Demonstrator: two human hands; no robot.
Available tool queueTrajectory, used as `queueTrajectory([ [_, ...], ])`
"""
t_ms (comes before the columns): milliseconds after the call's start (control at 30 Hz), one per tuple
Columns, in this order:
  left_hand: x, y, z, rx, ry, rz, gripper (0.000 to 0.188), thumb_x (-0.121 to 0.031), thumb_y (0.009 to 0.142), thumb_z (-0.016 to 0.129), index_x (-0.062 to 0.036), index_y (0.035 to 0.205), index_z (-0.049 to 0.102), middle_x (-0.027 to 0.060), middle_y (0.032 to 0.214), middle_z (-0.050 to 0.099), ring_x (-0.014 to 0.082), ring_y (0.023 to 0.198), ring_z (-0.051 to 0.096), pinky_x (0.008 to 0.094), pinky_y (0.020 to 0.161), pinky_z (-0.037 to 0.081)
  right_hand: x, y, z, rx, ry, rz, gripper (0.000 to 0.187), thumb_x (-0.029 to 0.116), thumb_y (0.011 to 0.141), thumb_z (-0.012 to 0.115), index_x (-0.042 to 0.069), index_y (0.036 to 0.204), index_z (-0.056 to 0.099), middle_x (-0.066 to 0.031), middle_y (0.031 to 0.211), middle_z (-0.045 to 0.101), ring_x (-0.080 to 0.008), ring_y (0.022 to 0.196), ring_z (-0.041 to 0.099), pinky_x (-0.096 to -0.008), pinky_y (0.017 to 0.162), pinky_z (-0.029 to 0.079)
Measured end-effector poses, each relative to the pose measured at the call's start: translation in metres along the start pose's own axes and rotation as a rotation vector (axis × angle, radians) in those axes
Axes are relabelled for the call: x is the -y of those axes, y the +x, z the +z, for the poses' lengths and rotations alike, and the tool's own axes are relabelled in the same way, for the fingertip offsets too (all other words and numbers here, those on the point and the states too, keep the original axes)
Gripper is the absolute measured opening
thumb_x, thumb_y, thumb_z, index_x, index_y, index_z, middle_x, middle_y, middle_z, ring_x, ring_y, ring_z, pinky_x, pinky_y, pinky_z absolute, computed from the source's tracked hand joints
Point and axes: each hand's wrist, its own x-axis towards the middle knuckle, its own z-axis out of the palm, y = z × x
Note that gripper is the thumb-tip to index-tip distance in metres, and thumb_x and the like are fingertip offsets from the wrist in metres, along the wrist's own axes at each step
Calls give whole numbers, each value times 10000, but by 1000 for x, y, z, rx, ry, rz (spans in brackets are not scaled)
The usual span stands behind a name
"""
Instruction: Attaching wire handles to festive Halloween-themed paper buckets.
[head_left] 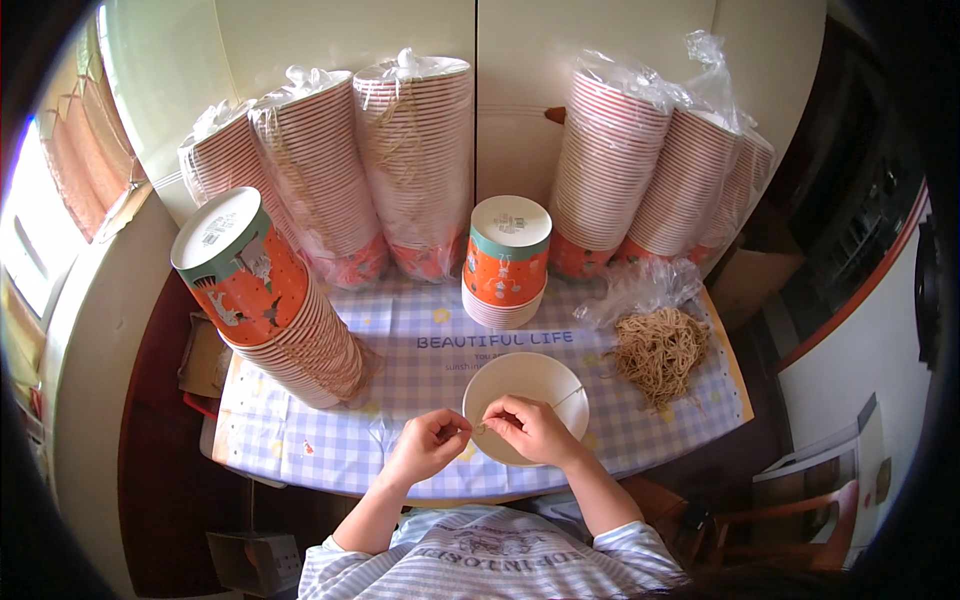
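Note:
In front of me on the table stands an open white paper bucket [528,375], its mouth facing up. A thin tan cord [571,396] runs across its inside from the right rim toward my hands. My right hand [532,430] is over the bucket's near side, thumb and fingers pinching the cord. My left hand [430,446] is just left of the bucket, fingers pinched at the near-left rim by a short bit of the same cord. The fingers hide most of that end. A loose heap of tan cords [660,352] lies to the right.
An upside-down stack of orange-and-green buckets [508,262] stands behind the bowl-like bucket. A taller stack [265,290] leans at the left. Several plastic-wrapped bucket stacks [412,160] line the back. A crumpled clear bag [648,290] touches the cords. Blue checked cloth [400,330] covers the table.

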Motion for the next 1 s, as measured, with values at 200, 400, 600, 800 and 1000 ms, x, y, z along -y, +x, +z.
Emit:
queueTrajectory([
  [200,-3,1,5,-51,31,49,115,-82,763,635,6,834,613,-12,590,512,29,505,376,195,462,341,1,-2,0,1,6,35,56,44,803,572,8,845,562,-50,756,595,-111,682,568,-234,615,455],
  [400,-4,1,11,-134,27,108,93,-73,752,648,-14,822,631,-18,603,511,29,505,357,196,447,312,2,-3,1,-17,23,67,62,55,801,575,7,835,556,-32,724,583,-84,643,546,-231,590,446],
  [600,-9,1,13,-147,45,103,89,-66,752,653,-20,825,631,-18,613,512,30,493,355,198,436,300,4,-4,0,-6,-39,76,70,46,785,580,4,835,557,-50,724,589,-102,642,560,-241,596,454],
  [800,-3,4,14,-184,21,247,90,-55,755,649,-25,837,628,16,642,531,41,505,416,193,453,340,2,-5,2,12,-37,71,88,41,771,592,2,846,568,-70,768,613,-140,674,587,-263,618,465],
  [1000,-13,5,7,-218,132,277,60,-35,755,645,-20,807,619,12,693,540,57,591,461,198,526,371,3,-5,2,22,-41,56,78,39,764,597,1,826,569,-70,746,602,-141,666,582,-264,611,461],
])
